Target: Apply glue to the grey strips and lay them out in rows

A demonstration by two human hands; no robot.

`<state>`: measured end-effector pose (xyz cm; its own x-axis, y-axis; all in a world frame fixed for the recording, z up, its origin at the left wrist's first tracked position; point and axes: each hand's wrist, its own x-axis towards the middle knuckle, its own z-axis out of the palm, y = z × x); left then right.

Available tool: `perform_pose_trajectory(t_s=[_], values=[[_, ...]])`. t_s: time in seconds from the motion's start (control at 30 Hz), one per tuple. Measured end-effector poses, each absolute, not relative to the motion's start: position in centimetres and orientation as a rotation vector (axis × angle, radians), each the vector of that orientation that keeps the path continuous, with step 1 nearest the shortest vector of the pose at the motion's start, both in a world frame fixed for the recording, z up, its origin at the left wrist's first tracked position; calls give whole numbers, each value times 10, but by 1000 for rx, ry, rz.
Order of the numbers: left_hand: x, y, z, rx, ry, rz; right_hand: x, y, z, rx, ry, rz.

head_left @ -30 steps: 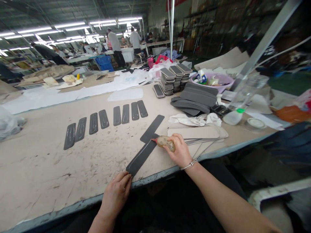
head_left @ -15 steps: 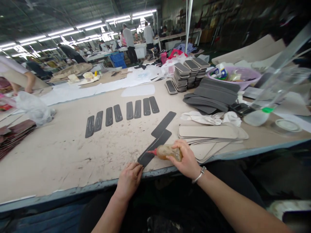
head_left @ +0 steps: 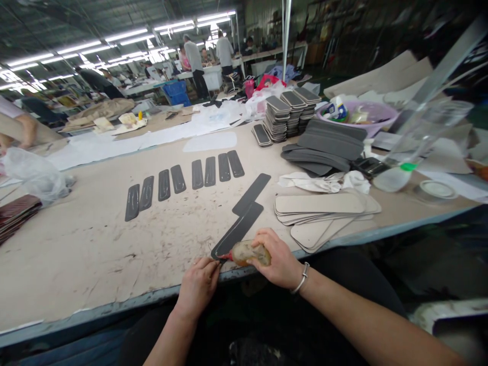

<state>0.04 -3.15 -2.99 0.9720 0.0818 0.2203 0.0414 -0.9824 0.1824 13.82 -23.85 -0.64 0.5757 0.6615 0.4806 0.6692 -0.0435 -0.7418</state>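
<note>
In my right hand (head_left: 276, 259) is a glue bottle (head_left: 246, 252) with a red nozzle, tipped to the left. Its tip meets the near end of a dark grey strip (head_left: 238, 229), where a shiny line of glue runs along the left border. At the table's front edge, my left hand (head_left: 200, 282) is closed on that strip's near corner; the fingertips are partly hidden. A second dark strip (head_left: 251, 193) lies beyond, its end touching or overlapping the first. Farther left, several short dark pieces (head_left: 163, 184) carry glossy glue outlines.
Beige strips (head_left: 320, 204) are piled right of my right hand, with a white cloth (head_left: 310, 181) behind them. Dark sheets (head_left: 328, 145), stacked pads (head_left: 277, 119) and a purple basin (head_left: 371, 114) stand farther back. At left are a plastic bag (head_left: 36, 175) and maroon pieces (head_left: 17, 216).
My right hand has drawn the bottle toward the near end of the strip, and the glue line now bends there. My left hand stays at the corner. The whole view has shifted slightly.
</note>
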Motion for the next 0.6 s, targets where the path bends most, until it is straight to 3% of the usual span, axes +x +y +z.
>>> perform_pose_trajectory(t_s=[0.6], values=[[6,-34,-27,2956,129,309,193,-275,-8,-1940,-803,-470]])
